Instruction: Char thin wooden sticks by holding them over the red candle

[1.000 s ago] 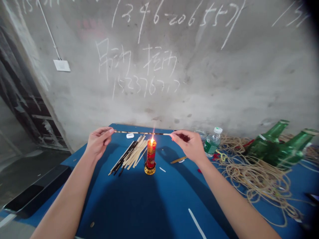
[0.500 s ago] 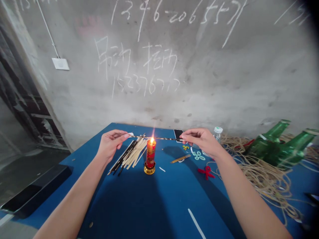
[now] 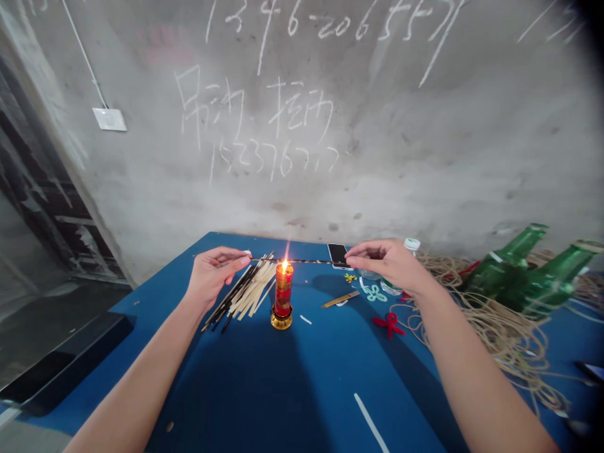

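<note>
A thin dark strip (image 3: 311, 262) is stretched level between my hands, its middle at the flame of a lit red candle (image 3: 284, 292) in a gold-coloured holder. My left hand (image 3: 214, 270) pinches the strip's left end between thumb and fingers. At the other end, my right hand (image 3: 384, 264) grips it the same way, partly covering a phone and a clear bottle behind. Below the left hand lies a bundle of pale and black strips (image 3: 252, 292). Whether the strip is bending in the heat cannot be seen.
The blue table (image 3: 274, 390) meets a grey wall. On the right lie tangled cord (image 3: 491, 340) and green bottles (image 3: 509, 258). Nearer are a red twisted piece (image 3: 389, 324), a pale green looped piece (image 3: 374, 292) and a brown tool (image 3: 340, 299). A black box (image 3: 70, 358) sits left.
Both hands have shifted slightly right relative to the candle, carrying the strip along over the flame. The whole view has moved a little. The grip of both hands looks the same.
</note>
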A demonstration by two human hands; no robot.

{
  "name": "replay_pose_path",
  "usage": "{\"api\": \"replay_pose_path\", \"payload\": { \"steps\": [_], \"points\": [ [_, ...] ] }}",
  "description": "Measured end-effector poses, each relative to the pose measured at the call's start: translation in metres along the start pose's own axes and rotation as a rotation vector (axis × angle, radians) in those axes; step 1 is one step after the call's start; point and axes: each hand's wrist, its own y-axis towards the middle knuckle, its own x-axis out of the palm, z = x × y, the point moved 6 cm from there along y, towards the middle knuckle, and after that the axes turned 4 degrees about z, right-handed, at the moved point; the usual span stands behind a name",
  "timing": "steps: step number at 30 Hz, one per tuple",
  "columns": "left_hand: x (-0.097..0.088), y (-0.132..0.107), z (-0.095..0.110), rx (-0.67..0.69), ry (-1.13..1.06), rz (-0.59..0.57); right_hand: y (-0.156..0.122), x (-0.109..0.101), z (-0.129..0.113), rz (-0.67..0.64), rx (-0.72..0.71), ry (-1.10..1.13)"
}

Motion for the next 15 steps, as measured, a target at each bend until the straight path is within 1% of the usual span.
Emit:
{"api": "replay_pose_path", "payload": {
  "steps": [6,15],
  "points": [
    [0.0001,-0.0004,0.0043,0.0,0.01,-0.005,-0.0019,0.0031,-0.0067,-0.032,-0.024,-0.051],
    [-0.0047,0.0018,0.0066,0.012,-0.004,-0.003,-0.0012,0.0097,-0.0045,-0.05,-0.012,-0.033]
  ]
}}
